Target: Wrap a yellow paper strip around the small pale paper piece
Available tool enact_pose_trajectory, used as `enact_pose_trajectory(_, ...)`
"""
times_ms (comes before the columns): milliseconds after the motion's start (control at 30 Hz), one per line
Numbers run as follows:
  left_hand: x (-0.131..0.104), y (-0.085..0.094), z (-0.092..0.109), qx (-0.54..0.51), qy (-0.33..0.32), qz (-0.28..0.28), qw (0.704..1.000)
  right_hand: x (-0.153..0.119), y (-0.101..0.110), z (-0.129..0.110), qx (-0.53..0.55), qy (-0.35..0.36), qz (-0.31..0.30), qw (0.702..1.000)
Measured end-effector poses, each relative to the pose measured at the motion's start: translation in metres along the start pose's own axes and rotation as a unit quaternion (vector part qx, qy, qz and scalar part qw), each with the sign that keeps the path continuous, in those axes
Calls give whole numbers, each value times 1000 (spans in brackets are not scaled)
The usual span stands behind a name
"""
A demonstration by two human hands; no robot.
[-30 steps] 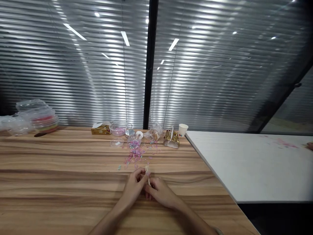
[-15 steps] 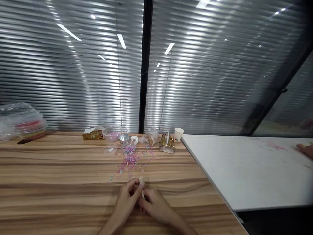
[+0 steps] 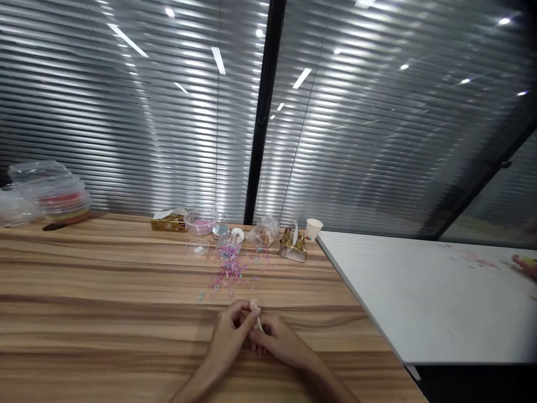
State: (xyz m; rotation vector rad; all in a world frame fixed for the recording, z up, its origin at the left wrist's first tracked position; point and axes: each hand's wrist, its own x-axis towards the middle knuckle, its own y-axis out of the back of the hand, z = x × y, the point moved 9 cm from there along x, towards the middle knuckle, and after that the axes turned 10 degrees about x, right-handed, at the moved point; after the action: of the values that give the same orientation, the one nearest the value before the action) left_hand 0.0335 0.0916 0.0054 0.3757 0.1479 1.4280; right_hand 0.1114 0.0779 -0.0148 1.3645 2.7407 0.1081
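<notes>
While the left hand (image 3: 226, 333) and right hand (image 3: 287, 342) meet above the striped wood-grain bench (image 3: 104, 330), their fingers pinch a small cream-coloured piece (image 3: 254, 306) between them. Beyond it, a loose pile of tiny pink, purple and mint pieces (image 3: 230, 270) lies between the hands and the back row: a gold box (image 3: 168, 224), a round clear bowl (image 3: 201, 225), a crumpled transparent bag (image 3: 263, 230), a shiny gold packet (image 3: 293, 246) and a white paper cup (image 3: 313, 229).
</notes>
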Motion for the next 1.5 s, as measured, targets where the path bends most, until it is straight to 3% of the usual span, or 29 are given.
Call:
enact_pose_trajectory(133,-3,-5,1,-24,0,0,1000,-2,10,-5,-82,46,33,995)
enact_pose_trajectory(267,-6,-10,-2,-40,6,2,999,-6,19,-17,-197,133,88,967)
enact_pose_trajectory(400,-6,-14,-4,-44,-1,-13,999,-6,22,-18,-239,157,109,952)
enact_pose_trajectory(633,-4,-5,6,9,-55,-10,998,-4,17,-15,-290,148,120,938)
enact_pose_trajectory(900,1,3,-2,35,-38,-13,999,-6,10,-14,-359,116,109,920)
enact_pose_trajectory(1033,3,0,-4,-34,18,-50,998,-6,9,-21,-389,93,112,909)
enact_pose_trajectory(1167,3,6,-4,-59,79,-38,994,-7,8,-28,-398,77,118,907)
enact_pose_trajectory(1433,4,11,-21,-124,118,-44,984,-11,11,-45,-399,67,156,901)
enact_pose_trajectory(1500,6,12,-24,-147,123,-43,980,-15,20,-50,-381,68,181,904)
